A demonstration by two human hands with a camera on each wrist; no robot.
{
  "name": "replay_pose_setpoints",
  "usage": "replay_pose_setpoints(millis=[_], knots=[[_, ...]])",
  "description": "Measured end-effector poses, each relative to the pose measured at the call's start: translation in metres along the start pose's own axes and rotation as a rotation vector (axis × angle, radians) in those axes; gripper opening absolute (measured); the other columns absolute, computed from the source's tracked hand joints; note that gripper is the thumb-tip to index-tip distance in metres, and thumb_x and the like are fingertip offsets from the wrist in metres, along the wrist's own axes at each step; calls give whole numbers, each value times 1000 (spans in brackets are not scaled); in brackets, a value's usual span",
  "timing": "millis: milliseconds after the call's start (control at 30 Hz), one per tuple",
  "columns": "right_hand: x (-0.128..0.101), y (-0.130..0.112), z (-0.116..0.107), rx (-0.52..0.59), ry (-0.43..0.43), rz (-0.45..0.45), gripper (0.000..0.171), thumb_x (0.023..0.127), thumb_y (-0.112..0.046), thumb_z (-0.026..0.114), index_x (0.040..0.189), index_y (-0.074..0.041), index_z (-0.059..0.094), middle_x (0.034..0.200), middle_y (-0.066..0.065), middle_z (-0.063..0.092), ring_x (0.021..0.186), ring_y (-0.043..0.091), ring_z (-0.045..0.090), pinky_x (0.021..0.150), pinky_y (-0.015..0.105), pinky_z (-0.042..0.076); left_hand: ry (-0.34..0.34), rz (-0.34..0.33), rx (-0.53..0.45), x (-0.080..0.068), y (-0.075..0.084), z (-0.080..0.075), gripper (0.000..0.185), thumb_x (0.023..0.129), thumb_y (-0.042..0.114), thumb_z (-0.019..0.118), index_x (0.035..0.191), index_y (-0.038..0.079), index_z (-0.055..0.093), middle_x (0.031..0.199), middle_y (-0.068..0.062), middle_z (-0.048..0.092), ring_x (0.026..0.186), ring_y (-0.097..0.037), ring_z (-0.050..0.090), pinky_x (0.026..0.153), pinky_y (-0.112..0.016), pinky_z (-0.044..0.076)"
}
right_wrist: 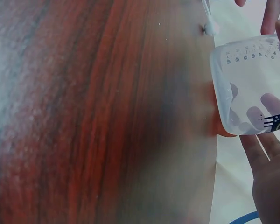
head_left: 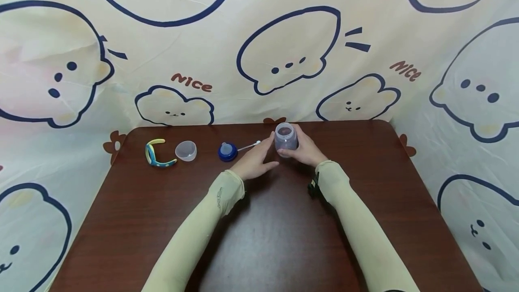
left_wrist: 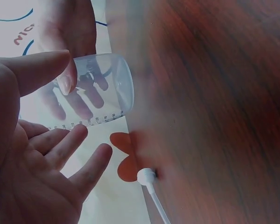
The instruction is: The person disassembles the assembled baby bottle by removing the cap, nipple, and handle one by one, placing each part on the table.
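A translucent plastic bottle (head_left: 285, 142) without a lid is gripped by my right hand (head_left: 309, 149) near the far edge of the table. In the left wrist view, printed measuring marks run along the wall of this bottle (left_wrist: 114, 86), and the right fingers show through it. My left hand (head_left: 252, 162) is beside it on the left, fingers extended and spread, fingertips close to the bottle wall. Left of that hand lies a blue lid (head_left: 227, 151) with a thin straw (head_left: 247, 146) attached. The straw's white end piece (left_wrist: 146, 176) shows below the left fingertips in the left wrist view.
A small translucent cup (head_left: 186, 151) stands farther left on the brown table (head_left: 259, 247). Beyond it lies a yellow and blue wristband (head_left: 151, 155), curved open. A cream cloth (head_left: 227, 57) with cartoon drawings hangs behind the table's far edge and along both sides.
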State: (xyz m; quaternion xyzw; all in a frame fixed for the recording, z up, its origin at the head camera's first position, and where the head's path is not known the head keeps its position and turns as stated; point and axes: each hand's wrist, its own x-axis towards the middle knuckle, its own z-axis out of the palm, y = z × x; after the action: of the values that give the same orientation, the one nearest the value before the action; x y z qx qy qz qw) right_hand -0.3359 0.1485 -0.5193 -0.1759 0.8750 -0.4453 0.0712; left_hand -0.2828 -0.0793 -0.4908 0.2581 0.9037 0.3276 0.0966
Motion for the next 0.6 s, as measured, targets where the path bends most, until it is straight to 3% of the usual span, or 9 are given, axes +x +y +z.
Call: replay_pose_setpoints(millis=[267,600], knots=[[2,1,-3,8,12,10,91,83,-32,89,154,-20,33,152,8,48,140,30,47,120,58,36,-8,-11,2,7,-2,2,98,99,29,71,168,22,1,174,-6,20,158,-25,26,126,-47,29],[9,7,-2,-3,26,27,93,82,-30,90,155,-16,35,152,9,46,140,29,46,123,54,34,-17,-33,34,12,-4,1,95,100,32,70,168,17,5,173,-7,20,158,-27,26,127,-47,26]])
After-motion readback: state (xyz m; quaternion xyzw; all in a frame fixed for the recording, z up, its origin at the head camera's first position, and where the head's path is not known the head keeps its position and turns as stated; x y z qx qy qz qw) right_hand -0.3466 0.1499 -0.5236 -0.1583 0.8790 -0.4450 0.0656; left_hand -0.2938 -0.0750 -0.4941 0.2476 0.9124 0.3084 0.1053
